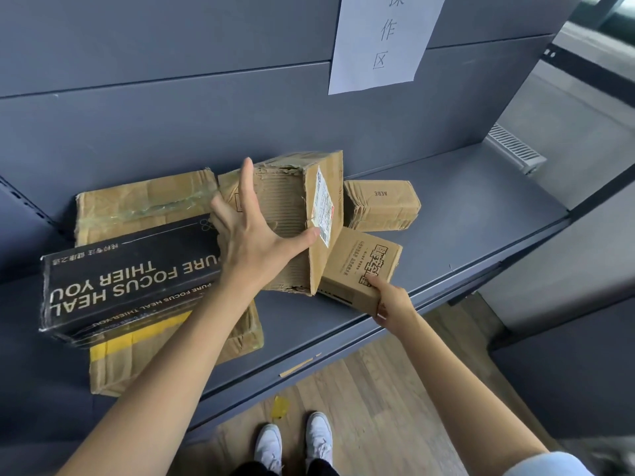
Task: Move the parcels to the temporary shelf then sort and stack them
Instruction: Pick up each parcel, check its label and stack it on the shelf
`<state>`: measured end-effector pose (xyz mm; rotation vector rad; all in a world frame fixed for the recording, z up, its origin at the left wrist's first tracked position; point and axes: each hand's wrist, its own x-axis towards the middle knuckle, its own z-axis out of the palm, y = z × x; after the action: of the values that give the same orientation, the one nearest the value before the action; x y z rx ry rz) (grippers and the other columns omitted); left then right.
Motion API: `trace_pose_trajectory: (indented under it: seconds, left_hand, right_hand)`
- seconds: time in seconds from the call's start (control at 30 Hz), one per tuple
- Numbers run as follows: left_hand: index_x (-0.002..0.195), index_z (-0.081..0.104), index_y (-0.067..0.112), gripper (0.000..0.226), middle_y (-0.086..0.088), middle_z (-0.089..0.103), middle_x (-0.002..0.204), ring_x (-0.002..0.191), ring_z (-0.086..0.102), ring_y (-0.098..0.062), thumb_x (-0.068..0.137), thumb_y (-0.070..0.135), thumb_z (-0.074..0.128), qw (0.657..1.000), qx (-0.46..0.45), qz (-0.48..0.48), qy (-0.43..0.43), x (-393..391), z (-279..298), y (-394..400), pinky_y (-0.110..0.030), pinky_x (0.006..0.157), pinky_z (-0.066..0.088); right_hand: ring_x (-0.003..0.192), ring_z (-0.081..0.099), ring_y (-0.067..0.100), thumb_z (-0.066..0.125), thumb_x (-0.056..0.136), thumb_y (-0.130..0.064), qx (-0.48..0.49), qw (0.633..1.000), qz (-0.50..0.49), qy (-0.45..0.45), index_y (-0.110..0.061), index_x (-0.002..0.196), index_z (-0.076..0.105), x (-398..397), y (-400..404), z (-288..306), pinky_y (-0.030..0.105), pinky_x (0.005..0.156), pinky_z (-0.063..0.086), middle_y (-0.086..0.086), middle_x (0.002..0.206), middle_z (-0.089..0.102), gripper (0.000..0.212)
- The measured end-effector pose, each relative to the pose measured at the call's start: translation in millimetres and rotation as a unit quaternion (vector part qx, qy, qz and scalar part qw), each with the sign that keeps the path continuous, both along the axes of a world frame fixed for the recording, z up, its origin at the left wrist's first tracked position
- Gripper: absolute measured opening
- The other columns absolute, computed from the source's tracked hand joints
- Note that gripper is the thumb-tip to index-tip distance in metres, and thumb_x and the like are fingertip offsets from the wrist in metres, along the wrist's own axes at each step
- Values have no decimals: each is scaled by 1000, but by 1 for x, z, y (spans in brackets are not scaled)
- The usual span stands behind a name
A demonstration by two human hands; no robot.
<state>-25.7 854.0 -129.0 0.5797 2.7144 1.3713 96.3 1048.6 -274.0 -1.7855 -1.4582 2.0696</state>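
Note:
Several parcels lie on the grey shelf [481, 214]. My left hand [254, 235] spreads over a worn brown carton [288, 201] with a white label; fingers lie on its top and the thumb presses its right edge, and the carton is tilted. My right hand [391, 300] grips the near corner of a small printed brown box [357, 266], which lies partly under the tilted carton. A long black box [130, 276] with white lettering rests on a large flat carton [137, 204] at the left. A small brown box [381, 204] sits behind, near the back wall.
A white paper sign [381, 39] hangs on the shelf's back panel. The shelf's right half is bare surface. Wood floor and my white shoes [295, 444] show below the shelf's front edge; a yellow scrap [280, 407] lies on the floor.

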Motion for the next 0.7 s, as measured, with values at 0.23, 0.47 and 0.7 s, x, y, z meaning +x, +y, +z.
trace_pose_trajectory:
  seconds: [0.23, 0.47, 0.7]
  left_hand:
    - [142, 2, 48, 119, -15, 14, 140, 131, 22, -34, 46, 63, 69, 997, 69, -16, -28, -3, -2, -7, -48, 104, 32]
    - [146, 2, 43, 116, -10, 10, 149, 131, 26, -22, 54, 48, 72, 980, 173, -30, -96, -1, 9, -30, -33, 93, 30]
    - [143, 11, 45, 120, -4, 28, 149, 133, 34, -20, 44, 52, 79, 935, 311, -20, -171, 41, 5, -74, -52, 109, 31]
  right_hand:
    - [87, 66, 24, 68, 84, -22, -16, 993, -87, 80, -12, 103, 59, 25, -13, 41, 37, 72, 55, 9, 95, 69, 24]
    - [76, 68, 14, 51, 93, -11, 29, 973, -142, 181, -18, 96, 59, 79, -18, 60, 30, 64, 52, -1, 86, 72, 11]
    - [71, 71, 11, 44, 96, -10, -24, 940, -161, 300, -14, 108, 58, 128, -21, 45, 24, 58, 58, -2, 83, 75, 19]
